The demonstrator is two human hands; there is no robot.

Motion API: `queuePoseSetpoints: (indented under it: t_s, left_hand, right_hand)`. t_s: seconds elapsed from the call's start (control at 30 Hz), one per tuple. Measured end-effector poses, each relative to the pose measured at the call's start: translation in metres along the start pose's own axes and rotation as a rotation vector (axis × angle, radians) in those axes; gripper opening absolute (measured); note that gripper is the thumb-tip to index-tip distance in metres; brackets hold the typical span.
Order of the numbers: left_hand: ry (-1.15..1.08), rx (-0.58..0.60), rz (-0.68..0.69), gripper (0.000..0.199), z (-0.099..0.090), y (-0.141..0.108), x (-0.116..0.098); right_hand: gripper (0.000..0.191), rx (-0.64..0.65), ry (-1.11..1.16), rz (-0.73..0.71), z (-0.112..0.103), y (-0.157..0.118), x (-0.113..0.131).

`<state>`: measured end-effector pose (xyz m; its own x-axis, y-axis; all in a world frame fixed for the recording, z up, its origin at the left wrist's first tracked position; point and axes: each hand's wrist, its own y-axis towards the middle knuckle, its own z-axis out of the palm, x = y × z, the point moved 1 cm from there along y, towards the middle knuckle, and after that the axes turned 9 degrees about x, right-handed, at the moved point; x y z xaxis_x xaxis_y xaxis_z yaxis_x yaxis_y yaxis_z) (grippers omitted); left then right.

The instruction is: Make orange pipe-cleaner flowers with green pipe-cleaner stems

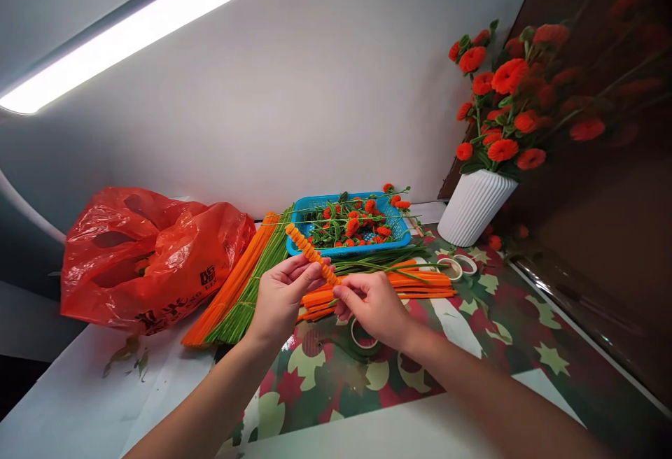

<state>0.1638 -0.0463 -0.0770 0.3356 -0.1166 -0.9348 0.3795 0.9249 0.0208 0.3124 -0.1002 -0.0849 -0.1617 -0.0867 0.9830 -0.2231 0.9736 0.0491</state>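
An orange chenille stem [298, 237], bent into a row of tight ripples, slants between my two hands above the table. My left hand [283, 294] pinches it near its middle between thumb and fingers. At its lower right end, my right hand [372, 305] has thumb and forefinger closed on it. Loose orange chenille stems [420, 284] lie behind my hands, with green stems [367, 261] across and beyond them. Below my right hand a roll of dark green tape [362, 339] rests on the patterned tablecloth [309, 368].
A blue basket [299, 235] holds small orange flowers and green leaves. To the left are bundled orange stems [231, 284], green stems [252, 298] and a red plastic bag [157, 256]. A white vase [475, 208] of orange flowers stands right, near tape rolls [465, 265].
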Motion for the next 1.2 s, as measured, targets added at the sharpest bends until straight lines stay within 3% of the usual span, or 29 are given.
queuePoseSetpoints:
  t_s: [0.07, 0.13, 0.27, 0.37, 0.53, 0.7, 0.97, 1.2]
  left_hand:
    - [-0.007, 0.004, -0.016, 0.030, 0.000, 0.001, 0.000]
    - [-0.027, 0.030, -0.011, 0.035, -0.001, 0.003, -0.006]
    - [-0.147, 0.065, 0.132, 0.041, -0.006, 0.007, -0.025]
    - [-0.162, 0.043, 0.230, 0.032, -0.011, 0.010, -0.032]
    - [-0.254, -0.027, 0.247, 0.013, -0.012, 0.014, -0.033]
    - [-0.429, -0.121, 0.298, 0.029, -0.013, 0.015, -0.046]
    - [-0.531, -0.145, 0.282, 0.041, -0.012, 0.012, -0.045]
    - [-0.532, -0.155, 0.277, 0.041, -0.008, 0.011, -0.042]
  right_hand:
    - [0.035, -0.013, -0.050, -0.011, 0.000, 0.000, -0.003]
    - [0.033, 0.052, 0.019, -0.010, -0.001, 0.001, -0.005]
    - [0.031, 0.167, 0.071, -0.005, -0.002, 0.002, -0.002]
    - [0.031, 0.219, 0.056, 0.054, -0.001, 0.001, 0.000]
    - [0.022, 0.318, 0.195, 0.139, -0.004, 0.000, -0.003]
    - [0.018, 0.545, 0.215, 0.234, -0.006, -0.003, 0.004]
    - [0.033, 0.424, 0.306, 0.218, 0.011, -0.003, 0.000]
    - [0.038, 0.375, 0.355, 0.186, 0.015, -0.004, -0.006]
